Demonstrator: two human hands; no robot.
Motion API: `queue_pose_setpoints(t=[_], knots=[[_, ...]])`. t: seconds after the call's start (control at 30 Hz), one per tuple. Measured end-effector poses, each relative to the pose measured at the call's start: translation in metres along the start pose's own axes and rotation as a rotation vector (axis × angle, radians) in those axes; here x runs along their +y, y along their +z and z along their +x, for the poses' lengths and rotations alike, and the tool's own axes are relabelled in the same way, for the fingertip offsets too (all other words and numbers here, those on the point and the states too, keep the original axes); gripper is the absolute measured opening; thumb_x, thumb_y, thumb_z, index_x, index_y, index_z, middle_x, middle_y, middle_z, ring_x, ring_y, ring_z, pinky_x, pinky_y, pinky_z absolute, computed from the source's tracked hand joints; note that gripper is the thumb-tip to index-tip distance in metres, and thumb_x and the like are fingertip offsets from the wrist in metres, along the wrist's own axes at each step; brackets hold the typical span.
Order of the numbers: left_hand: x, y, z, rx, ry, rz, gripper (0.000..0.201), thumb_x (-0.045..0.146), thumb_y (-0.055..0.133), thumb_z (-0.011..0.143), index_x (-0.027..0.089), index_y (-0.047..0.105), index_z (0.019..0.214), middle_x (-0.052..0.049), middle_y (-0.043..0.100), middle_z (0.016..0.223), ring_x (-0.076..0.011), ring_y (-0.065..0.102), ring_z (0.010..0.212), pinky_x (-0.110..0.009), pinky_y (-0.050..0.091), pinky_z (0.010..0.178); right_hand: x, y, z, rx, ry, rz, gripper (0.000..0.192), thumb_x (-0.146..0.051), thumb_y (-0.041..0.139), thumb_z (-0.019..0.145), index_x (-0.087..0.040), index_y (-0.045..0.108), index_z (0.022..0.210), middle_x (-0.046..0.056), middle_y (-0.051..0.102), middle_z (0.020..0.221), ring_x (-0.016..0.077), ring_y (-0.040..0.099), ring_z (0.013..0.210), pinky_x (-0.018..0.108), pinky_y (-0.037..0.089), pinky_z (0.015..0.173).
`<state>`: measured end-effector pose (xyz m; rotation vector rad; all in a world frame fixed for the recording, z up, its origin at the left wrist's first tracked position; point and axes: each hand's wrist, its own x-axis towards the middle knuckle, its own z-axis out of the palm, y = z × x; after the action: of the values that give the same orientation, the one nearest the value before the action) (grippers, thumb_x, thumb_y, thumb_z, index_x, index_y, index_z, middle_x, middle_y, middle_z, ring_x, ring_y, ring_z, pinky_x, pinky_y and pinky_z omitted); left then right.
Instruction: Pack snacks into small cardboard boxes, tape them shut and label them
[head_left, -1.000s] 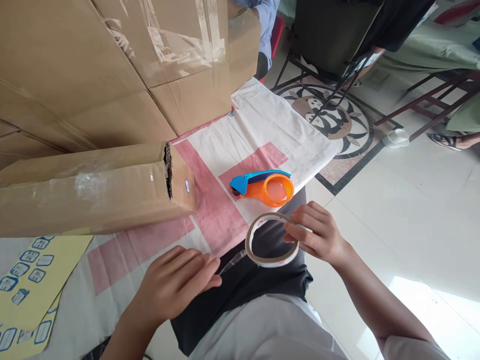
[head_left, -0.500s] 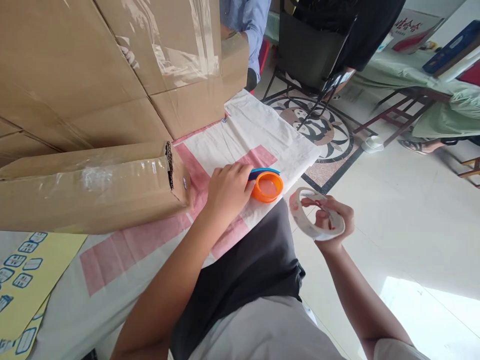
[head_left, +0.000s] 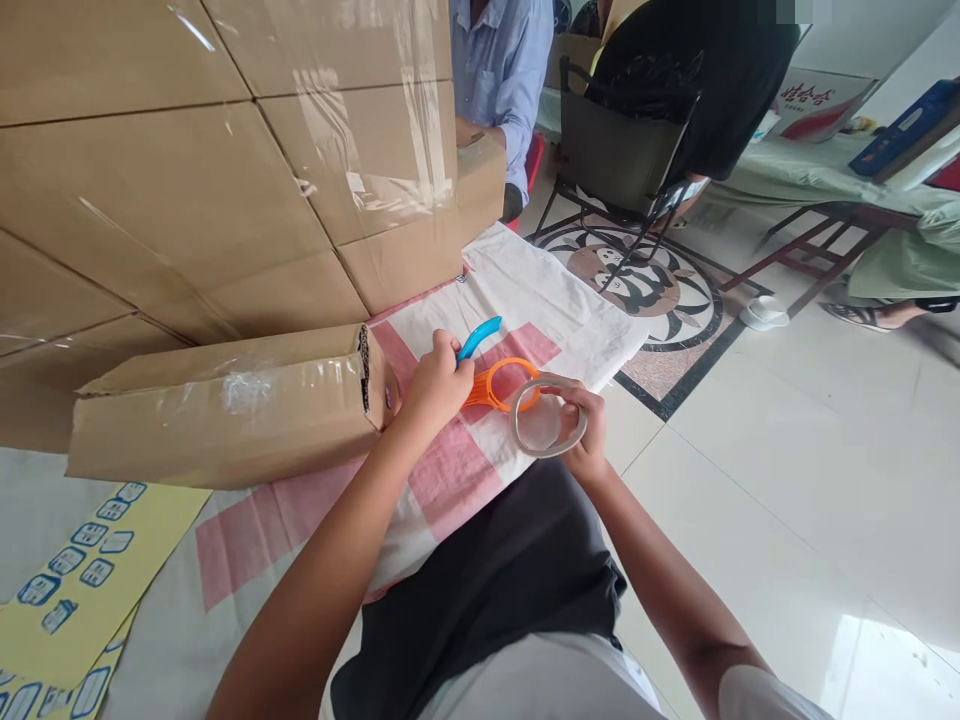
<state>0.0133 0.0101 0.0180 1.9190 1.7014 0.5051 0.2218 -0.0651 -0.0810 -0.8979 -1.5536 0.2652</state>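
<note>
My left hand is closed around a tape dispenser with a blue curved piece and an orange ring. It is held just over the cloth-covered table, tilted so the ring faces up. In my right hand is a roll of tape, pinched by its rim with fingers reaching through the core. The roll sits beside the orange ring and partly overlaps it in view; whether they touch I cannot tell.
A long cardboard box lies to the left, before a wall of stacked cartons. Yellow printed sheets lie at the lower left. Across the table sits a person in a blue shirt; a black chair stands behind.
My right hand has brought the tape roll leftward, up to the dispenser. My left hand has lifted and turned the dispenser, so its blue piece now points up and away.
</note>
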Motion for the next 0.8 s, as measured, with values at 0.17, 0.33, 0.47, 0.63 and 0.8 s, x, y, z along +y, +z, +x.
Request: queue_pose_setpoints(t=[0.17, 0.33, 0.47, 0.63, 0.8], knots=[[-0.012, 0.003, 0.007, -0.137, -0.182, -0.316, 0.019, 0.032, 0.046, 0.092, 0.027, 0.043, 0.110, -0.005, 0.065, 0.090, -0.0247, 0.065, 0.078, -0.033, 0.048, 0.063, -0.006, -0.015, 0.022, -0.207, -0.081, -0.025, 0.027, -0.020, 0.039, 0.105, -0.033, 0.042, 0.129, 0.011, 0.061, 0.128, 0.0281, 0.064, 0.117, 0.054, 0.056, 0.090], [-0.009, 0.005, 0.006, -0.269, -0.254, -0.477, 0.026, 0.041, 0.045, 0.092, 0.028, 0.046, 0.114, -0.005, 0.066, 0.094, -0.0234, 0.068, 0.079, -0.031, 0.052, 0.059, -0.012, -0.020, 0.061, -0.426, -0.198, -0.106, 0.035, -0.027, 0.045, 0.102, -0.031, 0.033, 0.134, 0.015, 0.054, 0.130, 0.0327, 0.057, 0.124, 0.060, 0.051, 0.095], [-0.008, 0.004, 0.005, -0.326, -0.268, -0.564, 0.039, 0.055, 0.046, 0.092, 0.030, 0.047, 0.123, -0.006, 0.069, 0.097, -0.0260, 0.070, 0.084, -0.031, 0.053, 0.058, -0.006, -0.014, 0.085, -0.579, -0.286, -0.162, 0.043, -0.046, 0.045, 0.101, -0.028, 0.030, 0.137, 0.018, 0.053, 0.131, 0.0379, 0.054, 0.129, 0.064, 0.049, 0.097], [-0.012, 0.006, 0.005, -0.297, -0.265, -0.606, 0.043, 0.061, 0.044, 0.094, 0.030, 0.049, 0.124, -0.007, 0.070, 0.107, -0.0259, 0.069, 0.095, -0.030, 0.053, 0.063, 0.003, -0.015, 0.096, -0.641, -0.272, -0.245, 0.072, -0.072, 0.055, 0.091, -0.025, 0.031, 0.139, 0.022, 0.054, 0.138, 0.0412, 0.054, 0.131, 0.062, 0.050, 0.098], [-0.016, 0.007, 0.006, -0.283, -0.273, -0.575, 0.039, 0.058, 0.043, 0.096, 0.029, 0.050, 0.122, -0.007, 0.069, 0.107, -0.0261, 0.068, 0.096, -0.030, 0.052, 0.065, -0.003, -0.021, 0.100, -0.623, -0.190, -0.263, 0.066, -0.078, 0.047, 0.092, -0.024, 0.046, 0.130, 0.019, 0.061, 0.131, 0.0367, 0.061, 0.119, 0.055, 0.052, 0.095]])
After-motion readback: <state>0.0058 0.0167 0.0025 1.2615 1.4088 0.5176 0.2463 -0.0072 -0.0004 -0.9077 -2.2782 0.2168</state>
